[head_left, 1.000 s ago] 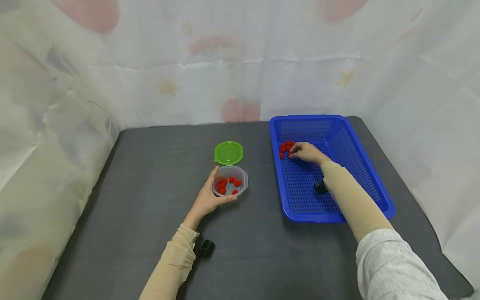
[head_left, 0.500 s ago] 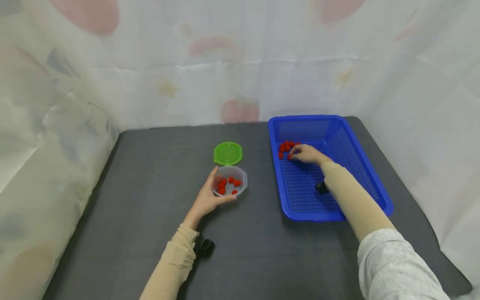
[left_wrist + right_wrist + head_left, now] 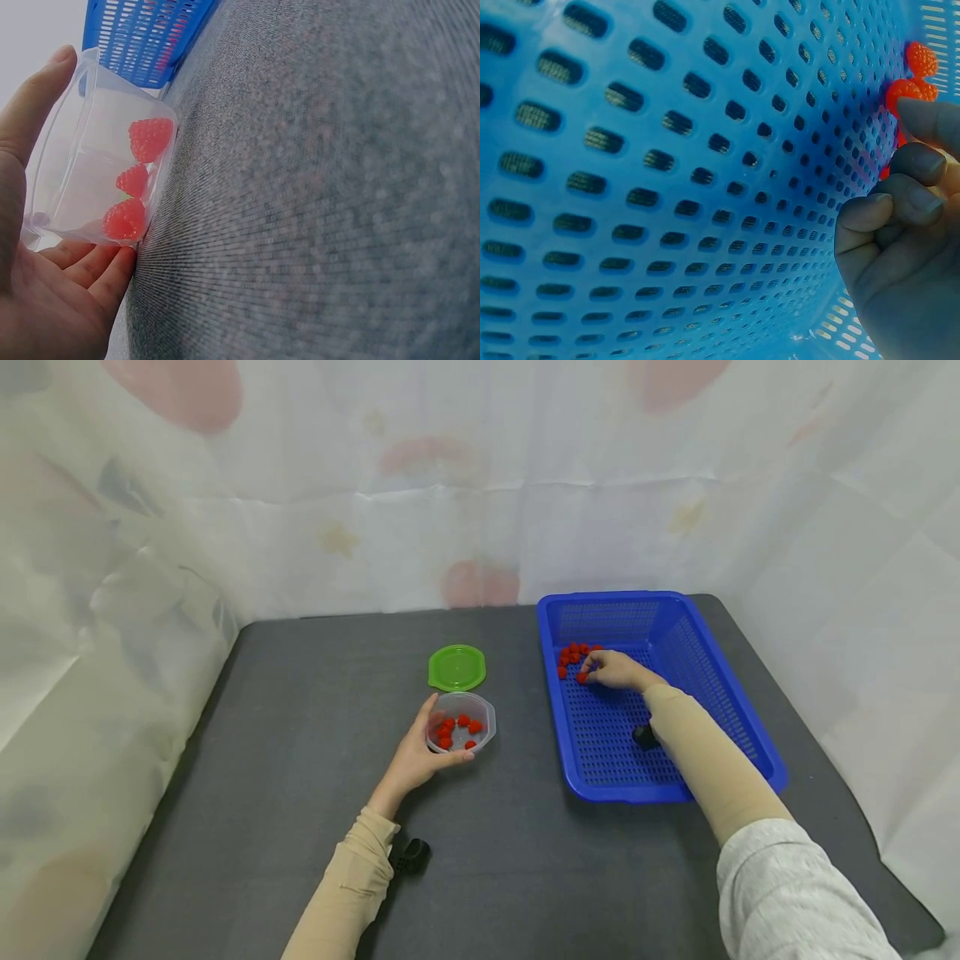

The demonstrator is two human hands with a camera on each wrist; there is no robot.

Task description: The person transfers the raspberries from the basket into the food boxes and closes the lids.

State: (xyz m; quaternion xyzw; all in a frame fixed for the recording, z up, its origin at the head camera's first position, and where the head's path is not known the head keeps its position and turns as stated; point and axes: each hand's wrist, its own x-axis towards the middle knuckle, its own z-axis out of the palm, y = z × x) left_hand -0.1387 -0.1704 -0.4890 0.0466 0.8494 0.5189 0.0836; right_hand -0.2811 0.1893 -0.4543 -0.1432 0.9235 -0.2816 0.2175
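My left hand [image 3: 415, 760] holds a clear plastic container [image 3: 487, 731] on the table, thumb on one side and fingers round the other. Several red raspberries [image 3: 463, 720] lie inside it. In the left wrist view, raspberries [image 3: 150, 139] show through the wall of the container [image 3: 101, 161]. My right hand [image 3: 617, 669] is down inside a blue plastic basket [image 3: 611, 764], pinching a raspberry [image 3: 582, 677] at its fingertips. More raspberries [image 3: 573, 648] lie beside it in the basket's far left corner. The right wrist view shows the thumb against a raspberry [image 3: 904, 96]; the hand partly hides the others.
A green lid [image 3: 457, 667] lies flat on the dark grey table [image 3: 300, 735], just behind the container. The basket's raised, slotted walls surround my right hand. A pale printed curtain [image 3: 360, 552] hangs behind the table and along both sides.
My right hand has shifted very slightly at the raspberries, and the one at its fingertips now shows more plainly. The left hand and container stay in place.
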